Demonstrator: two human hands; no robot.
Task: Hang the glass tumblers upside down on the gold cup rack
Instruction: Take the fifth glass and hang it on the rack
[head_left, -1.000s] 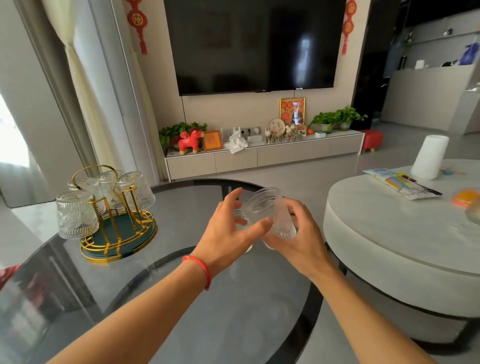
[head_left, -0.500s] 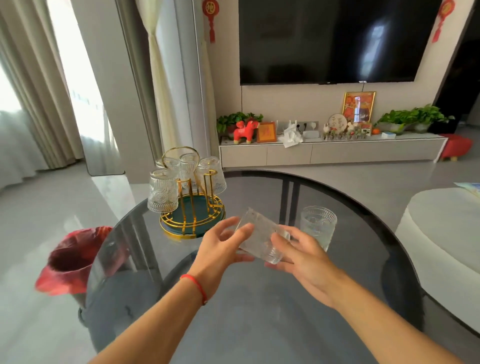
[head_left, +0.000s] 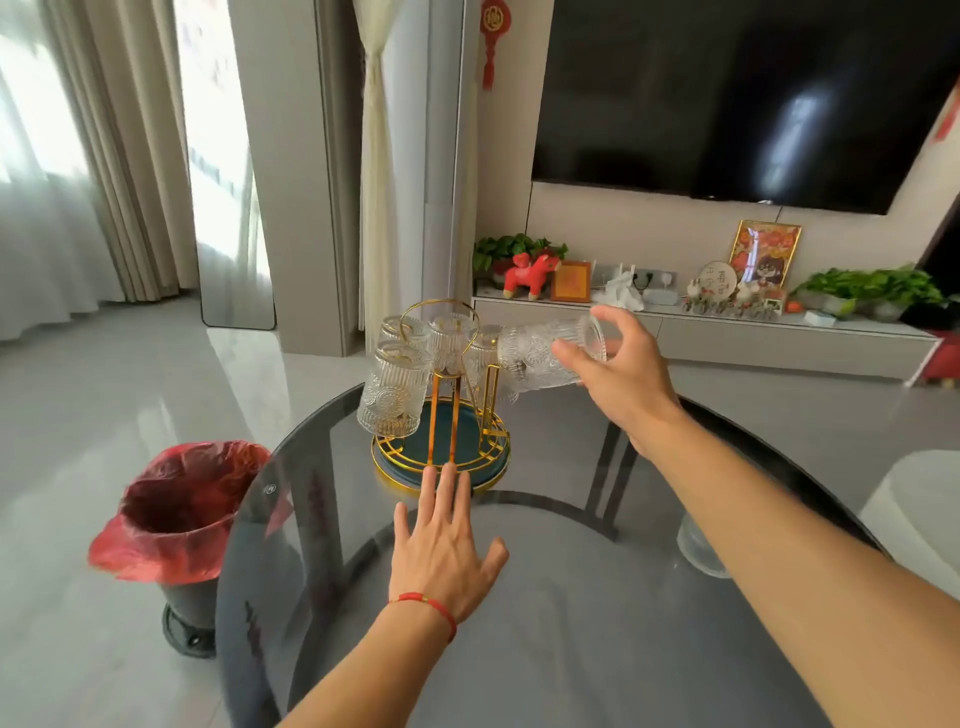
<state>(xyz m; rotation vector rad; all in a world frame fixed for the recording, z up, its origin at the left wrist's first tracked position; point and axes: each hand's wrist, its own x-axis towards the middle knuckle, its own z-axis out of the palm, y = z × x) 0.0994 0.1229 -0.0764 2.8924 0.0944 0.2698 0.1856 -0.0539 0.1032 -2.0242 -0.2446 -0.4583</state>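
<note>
Right hand (head_left: 621, 374) gripping a glass tumbler (head_left: 545, 356) tilted sideways beside the gold cup rack (head_left: 447, 415), fingers wrapped round its rim end, left hand (head_left: 441, 551) flat and spread on the glass desk (head_left: 571, 649), fingertips apparently touching the rack's base, other tumblers (head_left: 389, 395) hanging upside down.

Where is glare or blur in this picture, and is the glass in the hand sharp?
Head view: strong window light at left; glare patch on the TV; the tumbler in the right hand is slightly motion-blurred, its pattern readable; wide-angle bending at the edges.
</note>
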